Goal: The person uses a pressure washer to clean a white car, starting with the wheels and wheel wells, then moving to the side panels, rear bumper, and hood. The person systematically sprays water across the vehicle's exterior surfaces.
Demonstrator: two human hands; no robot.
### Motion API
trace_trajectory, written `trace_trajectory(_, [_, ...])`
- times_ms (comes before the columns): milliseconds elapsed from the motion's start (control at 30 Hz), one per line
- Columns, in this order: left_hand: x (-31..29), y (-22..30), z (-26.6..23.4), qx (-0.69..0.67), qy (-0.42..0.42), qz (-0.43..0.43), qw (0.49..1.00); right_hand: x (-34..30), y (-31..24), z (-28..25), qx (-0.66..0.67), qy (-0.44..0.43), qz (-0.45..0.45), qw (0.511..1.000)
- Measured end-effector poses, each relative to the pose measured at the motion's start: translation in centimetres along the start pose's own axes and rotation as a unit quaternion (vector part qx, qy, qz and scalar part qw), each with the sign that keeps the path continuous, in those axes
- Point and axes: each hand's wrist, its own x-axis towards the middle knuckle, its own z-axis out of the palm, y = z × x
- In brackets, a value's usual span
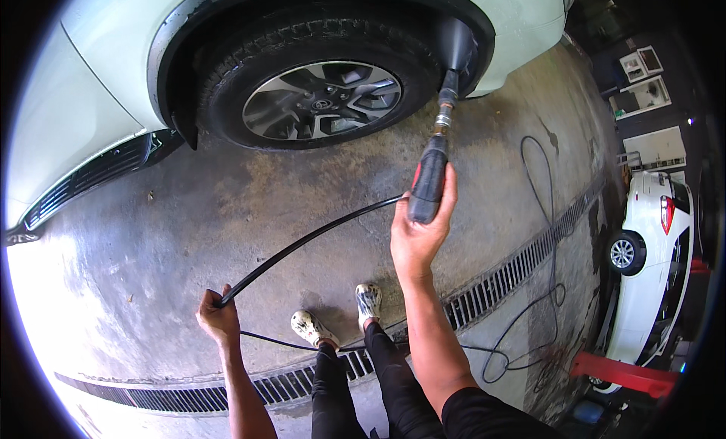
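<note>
Right hand [418, 242] is wrapped around the pressure-washer gun [431, 174], right of frame centre; gun's long axis runs upward, nozzle spraying toward the wheel arch [488, 44], upper right. Left hand [217, 318], lower left, grips the black hose [302, 241], farther from the arch.

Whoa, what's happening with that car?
A person is spraying around the wheel of a white car. Their right hand grips a black spray gun, and a misty spray is shooting into the wheel arch right beside the tyre. Their left hand holds up the black hose that runs to the gun. More hose lies looped on the floor behind them, across a drain grate.
</note>
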Motion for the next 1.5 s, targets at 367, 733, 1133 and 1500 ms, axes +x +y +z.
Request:
trace_trajectory(367, [0.3,-0.8,-1.2,0.019,-0.002,0.001,1.0,0.1,2.5,-2.8,0.002,-0.006,0.153,0.988])
trace_trajectory(733, [0.7,0.3,-3.1,0.13,-0.252,-0.045,0.958,1.3,1.1,-7.9,0.036,-0.032,0.085,0.995])
trace_trajectory(1133, [0.8,31.0,6.4,-0.513,-0.359,-0.09,0.775,-3.8,-7.3,-13.0,-0.008,-0.21,-0.048,0.976])
trace_trajectory(1500, [0.8,32.5,6.8,-0.553,-0.313,-0.249,0.731,-4.7,-4.4,-15.5,0.067,-0.337,0.006,0.939])
